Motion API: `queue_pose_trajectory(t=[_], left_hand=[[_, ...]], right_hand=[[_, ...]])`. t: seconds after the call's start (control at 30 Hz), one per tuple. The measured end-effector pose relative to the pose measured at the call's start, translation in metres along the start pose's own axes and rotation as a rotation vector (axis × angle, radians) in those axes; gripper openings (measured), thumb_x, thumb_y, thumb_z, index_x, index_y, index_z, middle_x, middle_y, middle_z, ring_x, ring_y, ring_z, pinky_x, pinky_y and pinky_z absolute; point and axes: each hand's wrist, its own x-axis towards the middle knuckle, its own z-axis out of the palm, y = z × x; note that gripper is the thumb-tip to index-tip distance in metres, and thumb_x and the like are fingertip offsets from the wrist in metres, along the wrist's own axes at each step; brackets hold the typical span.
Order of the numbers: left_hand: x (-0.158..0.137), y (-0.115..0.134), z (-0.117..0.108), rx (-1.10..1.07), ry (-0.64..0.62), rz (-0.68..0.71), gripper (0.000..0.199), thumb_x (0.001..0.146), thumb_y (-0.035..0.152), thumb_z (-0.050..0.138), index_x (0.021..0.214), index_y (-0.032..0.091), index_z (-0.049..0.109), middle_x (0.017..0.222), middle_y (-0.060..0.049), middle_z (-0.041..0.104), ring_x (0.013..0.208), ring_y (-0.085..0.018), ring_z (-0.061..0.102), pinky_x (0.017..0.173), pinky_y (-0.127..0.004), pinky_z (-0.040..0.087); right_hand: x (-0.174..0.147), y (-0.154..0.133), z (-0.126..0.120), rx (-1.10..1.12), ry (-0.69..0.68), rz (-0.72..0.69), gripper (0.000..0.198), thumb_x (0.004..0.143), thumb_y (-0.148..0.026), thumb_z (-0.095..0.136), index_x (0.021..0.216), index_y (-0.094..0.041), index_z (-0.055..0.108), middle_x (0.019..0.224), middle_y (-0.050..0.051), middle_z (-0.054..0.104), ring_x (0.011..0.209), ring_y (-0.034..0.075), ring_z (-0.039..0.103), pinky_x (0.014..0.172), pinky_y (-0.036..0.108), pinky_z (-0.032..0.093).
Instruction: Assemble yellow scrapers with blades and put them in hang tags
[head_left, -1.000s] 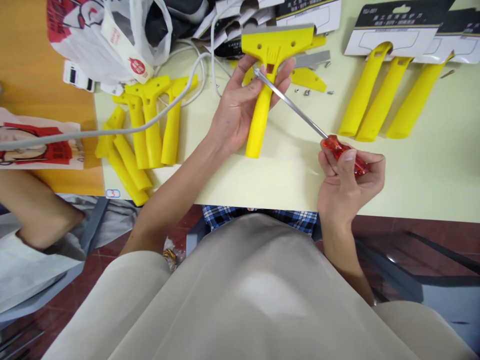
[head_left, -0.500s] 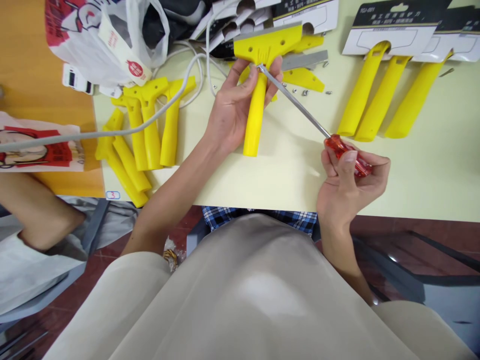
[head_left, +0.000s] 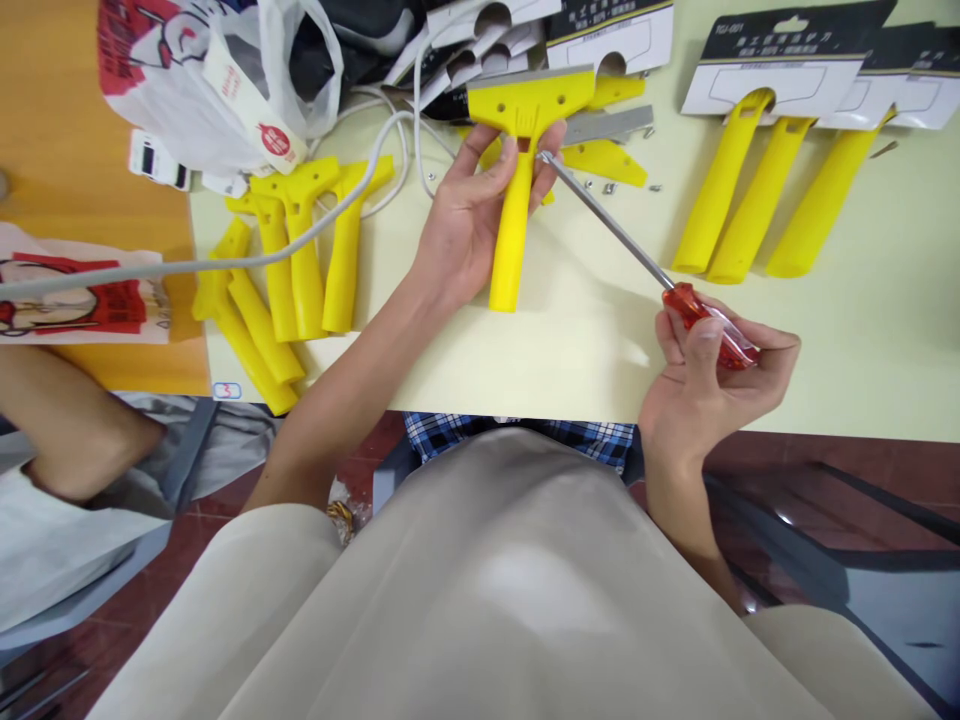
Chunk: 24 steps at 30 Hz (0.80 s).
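Observation:
A yellow scraper [head_left: 511, 235] with a wide head and a grey blade along its top edge is gripped near the neck by my left hand [head_left: 466, 215]. A small dark opening shows in the neck by my thumb. My right hand [head_left: 701, 395] is closed around the red handle of a screwdriver [head_left: 611, 225], its shaft slanting up and left. A small bit of metal seems to sit at the tip, just right of the scraper's neck and apart from it. Behind lie loose yellow plates [head_left: 604, 162], a grey blade [head_left: 613, 124] and several small screws [head_left: 610, 188].
Several yellow scraper handles [head_left: 344, 260] lie at the left, crossed by a grey cable [head_left: 255, 262]. Carded scrapers [head_left: 724, 185] lie at the right. A plastic bag [head_left: 180, 90] and cardboard cards [head_left: 611, 45] are at the back. A co-worker's arm [head_left: 75, 420] rests at the far left.
The screwdriver tip has pulled out of the scraper's neck, to the right and down, with my right hand. The scraper's head has dipped slightly lower, still in my left hand.

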Motion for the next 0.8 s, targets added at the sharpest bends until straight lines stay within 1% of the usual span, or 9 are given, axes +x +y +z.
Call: queue_pose_trajectory(t=[0.1, 0.13, 0.2, 0.3, 0.4, 0.47, 0.53, 0.63, 0.8], left_hand=[[0.003, -0.002, -0.003, 0.052, -0.043, 0.06, 0.027, 0.118, -0.002, 0.042, 0.126, 0.015, 0.061, 0.151, -0.004, 0.075, 0.163, -0.026, 0.046, 0.139, -0.045, 0.037], [0.004, -0.002, -0.004, 0.072, -0.043, 0.064, 0.027, 0.118, -0.002, 0.042, 0.115, 0.017, 0.061, 0.142, -0.002, 0.079, 0.162, -0.025, 0.049, 0.138, -0.043, 0.04], [0.005, -0.003, -0.004, 0.092, -0.025, 0.071, 0.031, 0.117, -0.002, 0.041, 0.105, 0.019, 0.06, 0.128, 0.0, 0.082, 0.16, -0.024, 0.054, 0.135, -0.04, 0.047], [0.006, -0.003, -0.005, 0.092, -0.024, 0.06, 0.031, 0.116, -0.002, 0.043, 0.108, 0.021, 0.062, 0.135, 0.001, 0.081, 0.164, -0.025, 0.051, 0.134, -0.046, 0.051], [0.005, -0.003, -0.005, 0.076, 0.013, 0.024, 0.035, 0.116, 0.002, 0.05, 0.13, 0.028, 0.068, 0.153, 0.005, 0.074, 0.174, -0.028, 0.031, 0.139, -0.056, 0.045], [0.004, -0.003, -0.005, 0.06, 0.061, -0.003, 0.046, 0.114, 0.005, 0.056, 0.147, 0.037, 0.066, 0.16, 0.009, 0.069, 0.178, -0.027, 0.018, 0.142, -0.056, 0.04], [0.004, -0.004, -0.005, 0.071, 0.086, -0.013, 0.049, 0.113, 0.008, 0.06, 0.15, 0.04, 0.065, 0.16, 0.009, 0.069, 0.179, -0.024, 0.012, 0.145, -0.053, 0.038], [0.003, -0.004, -0.004, 0.12, 0.078, 0.012, 0.044, 0.113, 0.006, 0.06, 0.145, 0.035, 0.069, 0.156, 0.005, 0.073, 0.179, -0.024, 0.015, 0.146, -0.052, 0.036], [0.005, -0.005, -0.009, 0.129, -0.019, 0.074, 0.036, 0.112, 0.003, 0.055, 0.131, 0.03, 0.07, 0.151, 0.001, 0.076, 0.176, -0.025, 0.027, 0.145, -0.054, 0.035]], right_hand=[[0.0, 0.0, -0.004, -0.001, 0.009, -0.019, 0.053, 0.1, -0.044, 0.077, 0.116, -0.013, 0.037, 0.117, 0.007, 0.071, 0.112, 0.017, 0.079, 0.096, 0.034, 0.074], [0.0, 0.001, -0.005, 0.0, 0.01, -0.025, 0.053, 0.1, -0.043, 0.077, 0.116, -0.013, 0.037, 0.117, 0.007, 0.071, 0.111, 0.017, 0.079, 0.096, 0.034, 0.074], [0.0, 0.001, -0.007, 0.006, 0.009, -0.043, 0.052, 0.1, -0.041, 0.077, 0.116, -0.013, 0.037, 0.118, 0.008, 0.071, 0.111, 0.016, 0.079, 0.096, 0.034, 0.074], [0.001, 0.0, -0.009, 0.015, 0.007, -0.061, 0.051, 0.1, -0.039, 0.077, 0.117, -0.012, 0.037, 0.118, 0.009, 0.071, 0.109, 0.015, 0.08, 0.095, 0.033, 0.074], [0.002, 0.002, -0.012, 0.007, 0.009, -0.05, 0.052, 0.099, -0.039, 0.079, 0.117, -0.012, 0.038, 0.117, 0.009, 0.071, 0.11, 0.016, 0.08, 0.096, 0.035, 0.074], [0.002, 0.003, -0.014, 0.001, 0.009, -0.037, 0.054, 0.097, -0.039, 0.08, 0.117, -0.012, 0.038, 0.118, 0.008, 0.071, 0.111, 0.016, 0.079, 0.097, 0.036, 0.073], [0.003, 0.004, -0.015, 0.0, 0.012, -0.031, 0.054, 0.097, -0.039, 0.08, 0.118, -0.012, 0.038, 0.12, 0.007, 0.071, 0.112, 0.016, 0.079, 0.098, 0.037, 0.073], [0.002, 0.003, -0.014, 0.0, 0.015, -0.04, 0.053, 0.097, -0.039, 0.08, 0.118, -0.012, 0.039, 0.119, 0.007, 0.071, 0.112, 0.016, 0.079, 0.098, 0.037, 0.073], [0.002, 0.002, -0.014, -0.003, 0.002, -0.052, 0.051, 0.098, -0.037, 0.078, 0.118, -0.012, 0.039, 0.119, 0.008, 0.071, 0.113, 0.016, 0.079, 0.098, 0.036, 0.073]])
